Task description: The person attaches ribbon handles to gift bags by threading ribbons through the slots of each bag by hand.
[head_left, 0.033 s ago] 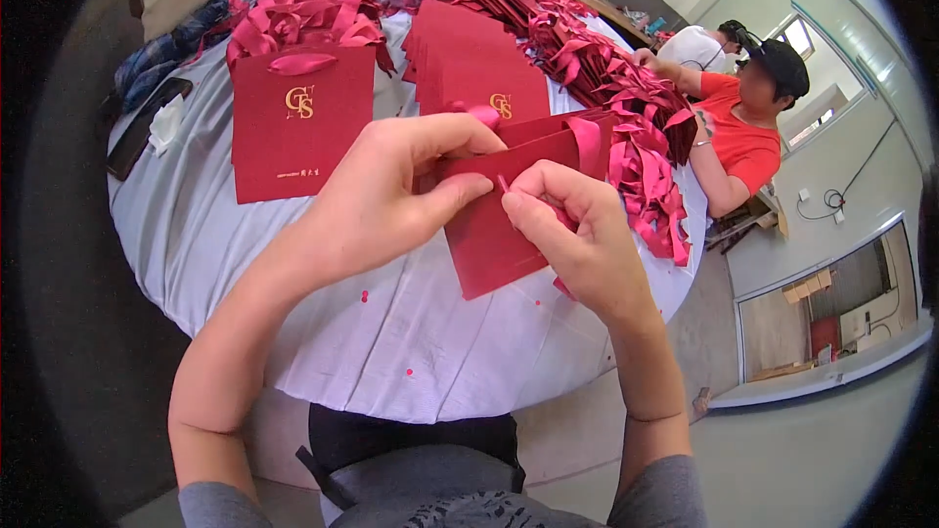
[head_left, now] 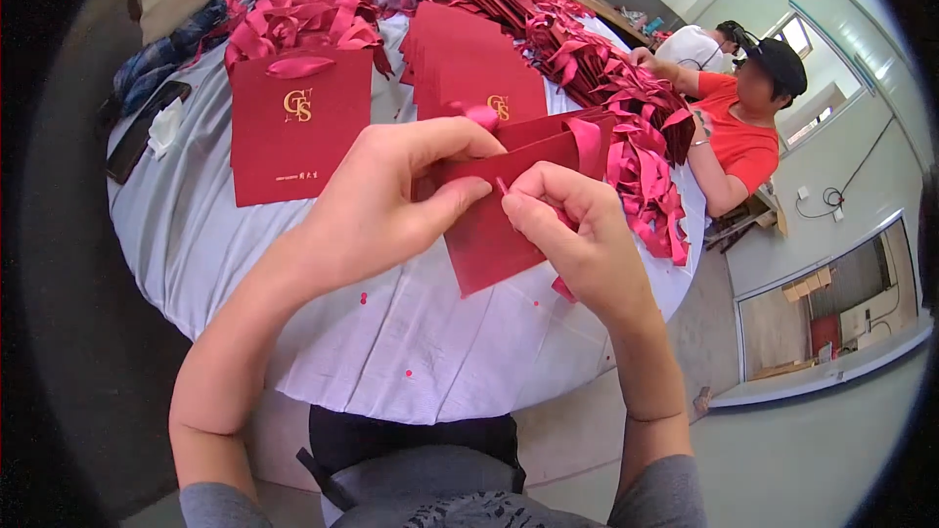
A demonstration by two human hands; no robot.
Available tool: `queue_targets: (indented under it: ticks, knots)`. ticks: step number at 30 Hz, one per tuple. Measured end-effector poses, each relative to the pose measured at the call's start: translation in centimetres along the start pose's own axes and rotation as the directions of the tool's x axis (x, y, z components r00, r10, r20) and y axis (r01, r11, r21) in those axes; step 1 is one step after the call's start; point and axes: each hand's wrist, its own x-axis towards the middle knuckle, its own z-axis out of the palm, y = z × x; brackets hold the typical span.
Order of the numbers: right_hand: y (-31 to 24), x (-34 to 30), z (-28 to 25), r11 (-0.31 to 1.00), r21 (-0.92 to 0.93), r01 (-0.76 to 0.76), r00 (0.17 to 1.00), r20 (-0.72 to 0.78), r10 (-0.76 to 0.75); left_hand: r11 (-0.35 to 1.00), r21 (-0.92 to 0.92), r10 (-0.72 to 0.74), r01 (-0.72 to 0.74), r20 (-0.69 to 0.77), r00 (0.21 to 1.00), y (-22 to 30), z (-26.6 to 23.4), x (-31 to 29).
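Observation:
A dark red paper gift bag (head_left: 486,249) hangs tilted between my hands, a pink ribbon handle (head_left: 588,144) looped at its upper right. My left hand (head_left: 386,196) pinches the bag's top edge, thumb on the near face and fingers reaching behind. With thumb and forefinger, my right hand (head_left: 577,225) grips a thin pink ribbon end (head_left: 502,185) close against that face. How the ribbon passes through the bag cannot be made out. To the left lies a flat red gift bag (head_left: 301,137) with a gold emblem and a pink ribbon handle.
A white cloth covers the round table (head_left: 391,352). Behind my hands spreads a stack of red bags (head_left: 465,54); pink ribbons (head_left: 313,15) heap at the back left. More ribboned bags (head_left: 567,49) line the right edge, beside a co-worker in red (head_left: 748,152). A dark phone (head_left: 137,142) lies far left.

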Motion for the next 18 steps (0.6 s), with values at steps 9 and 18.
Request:
queue_targets:
  ticks: [9, 18]
  knots:
    - [-0.7, -0.6, 0.5, 0.986, 0.121, -0.115, 0.992, -0.042, 0.121, 0.954, 0.243, 0.195, -0.175, -0.061, 0.979, 0.6, 0.9, -0.6]
    - [0.3, -1.0, 0.6, 0.997, 0.046, 0.065, 0.995, -0.076, -0.062, 0.932, 0.292, 0.247, -0.213, -0.085, 0.965, 0.8, 1.5, -0.5]
